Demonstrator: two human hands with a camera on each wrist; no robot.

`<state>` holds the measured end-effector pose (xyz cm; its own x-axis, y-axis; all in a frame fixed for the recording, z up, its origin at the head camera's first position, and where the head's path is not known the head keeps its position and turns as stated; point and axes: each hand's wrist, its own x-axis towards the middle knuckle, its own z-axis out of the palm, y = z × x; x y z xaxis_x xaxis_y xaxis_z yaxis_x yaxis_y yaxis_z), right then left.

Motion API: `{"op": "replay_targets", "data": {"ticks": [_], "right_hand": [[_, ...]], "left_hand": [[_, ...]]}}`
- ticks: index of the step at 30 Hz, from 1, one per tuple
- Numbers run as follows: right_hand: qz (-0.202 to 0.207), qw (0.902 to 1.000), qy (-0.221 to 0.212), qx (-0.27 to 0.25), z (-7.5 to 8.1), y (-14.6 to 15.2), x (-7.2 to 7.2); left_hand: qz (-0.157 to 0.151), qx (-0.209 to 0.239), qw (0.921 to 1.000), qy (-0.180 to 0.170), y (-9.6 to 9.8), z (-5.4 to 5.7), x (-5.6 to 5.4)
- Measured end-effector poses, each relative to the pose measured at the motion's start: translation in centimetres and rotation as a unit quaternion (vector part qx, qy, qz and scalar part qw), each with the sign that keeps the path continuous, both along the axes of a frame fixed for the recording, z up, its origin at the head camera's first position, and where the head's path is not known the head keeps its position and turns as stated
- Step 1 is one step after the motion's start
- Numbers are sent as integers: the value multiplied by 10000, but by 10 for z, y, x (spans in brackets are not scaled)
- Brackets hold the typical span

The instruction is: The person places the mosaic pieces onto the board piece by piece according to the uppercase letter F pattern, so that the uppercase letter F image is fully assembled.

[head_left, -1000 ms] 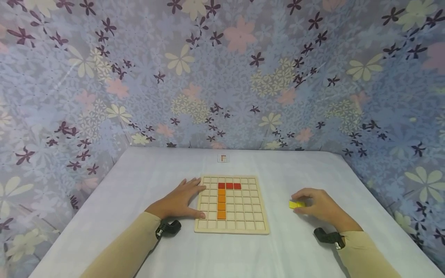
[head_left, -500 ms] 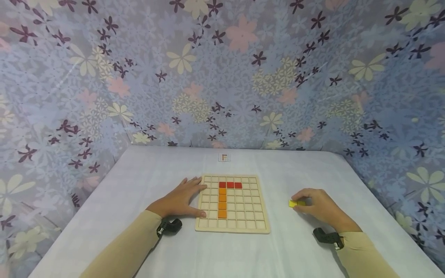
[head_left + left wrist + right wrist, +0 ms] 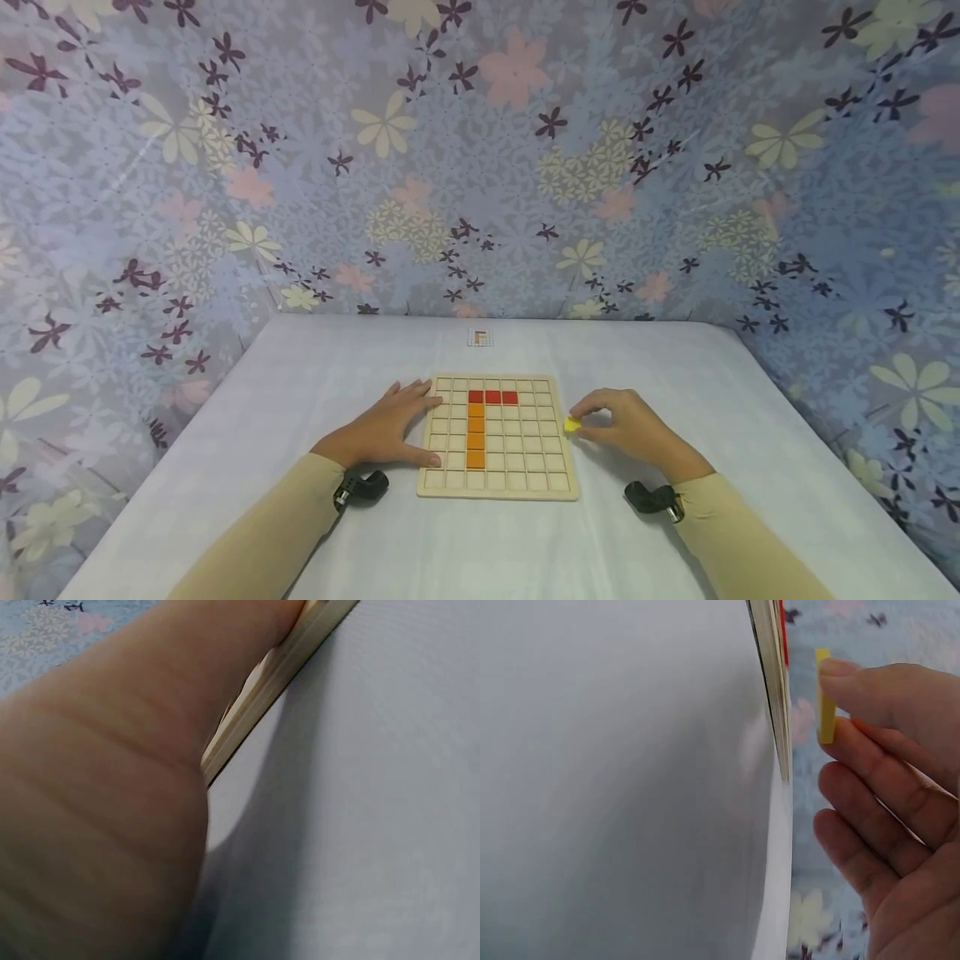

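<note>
A wooden grid board [image 3: 525, 433] lies flat on the table. Three red tiles [image 3: 492, 397] sit in a row near its top, and an orange column of tiles [image 3: 476, 436] runs down from the leftmost red one. My left hand [image 3: 382, 429] rests on the board's left edge, fingers spread and thumb touching the rim; the left wrist view shows the board's side [image 3: 262, 697] beyond my wrist. My right hand [image 3: 630, 425] pinches a small yellow tile [image 3: 826, 697] between thumb and fingers, just by the board's right edge. In that wrist view the other fingers are loosely bent.
A small card [image 3: 480, 337] with a printed grid pattern lies behind the board, close to the table's far edge. White cloth covers the table [image 3: 360, 542]. A flowered fabric backdrop [image 3: 480, 167] rises behind and at both sides.
My right hand has moved left from the right part of the table to the board's right edge, carrying yellow. My left hand has stayed on the board.
</note>
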<state>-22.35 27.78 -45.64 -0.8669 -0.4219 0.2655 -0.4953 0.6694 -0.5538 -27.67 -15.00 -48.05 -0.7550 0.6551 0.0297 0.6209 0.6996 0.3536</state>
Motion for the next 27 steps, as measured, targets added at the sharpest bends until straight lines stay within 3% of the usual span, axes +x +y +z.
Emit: {"op": "replay_targets", "data": {"ticks": [12, 17, 27], "right_hand": [[926, 9955, 86, -169, 8, -63, -20], [999, 9948, 93, -152, 12, -82, -24], [1054, 9944, -94, 88, 6, -108, -35]], "left_hand": [[-38, -51, 9999, 118, 1, 1, -4], [-5, -53, 10000, 48, 0, 1, -3], [78, -80, 9999, 22, -4, -2, 0]]}}
